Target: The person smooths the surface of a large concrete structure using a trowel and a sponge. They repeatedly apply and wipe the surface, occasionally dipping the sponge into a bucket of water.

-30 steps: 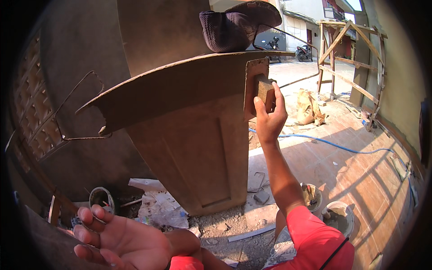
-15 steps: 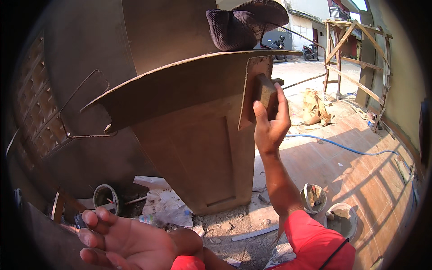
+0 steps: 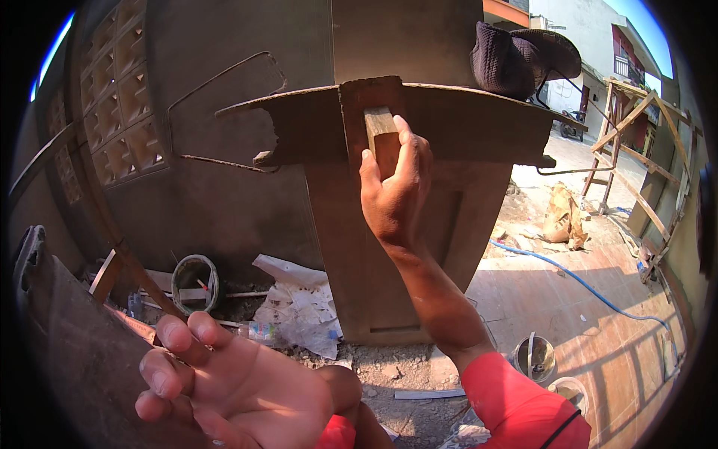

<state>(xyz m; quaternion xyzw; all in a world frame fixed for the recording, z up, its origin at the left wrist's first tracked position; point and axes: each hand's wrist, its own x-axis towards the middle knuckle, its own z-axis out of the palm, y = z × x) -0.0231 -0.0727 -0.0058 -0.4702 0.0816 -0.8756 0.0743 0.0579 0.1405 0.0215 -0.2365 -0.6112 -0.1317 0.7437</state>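
Note:
My right hand (image 3: 396, 194) grips the wooden handle (image 3: 381, 135) of a flat rectangular trowel (image 3: 359, 97), which lies upright against the dark front face of a curved cement ledge (image 3: 464, 120), near its middle. Beneath the ledge stands a tapered cement column (image 3: 351, 254) with a recessed panel. A dark fabric cap (image 3: 523, 63) rests on the ledge's right part. At the lower left, my left hand (image 3: 247, 382) is palm up with loosely bent, separated fingers, holding nothing.
Bent wires (image 3: 217, 161) stick out beside the ledge. A perforated wall panel (image 3: 112, 97) is at left, above a bucket (image 3: 193, 262) and torn paper (image 3: 299, 307). A wooden frame (image 3: 636, 157), paper sack (image 3: 561, 213), blue hose (image 3: 568, 277) and buckets (image 3: 535, 359) are at right.
My right hand and the trowel have moved left from the ledge's right part to its middle. The view has turned, so the background sits farther right. My left hand stays open.

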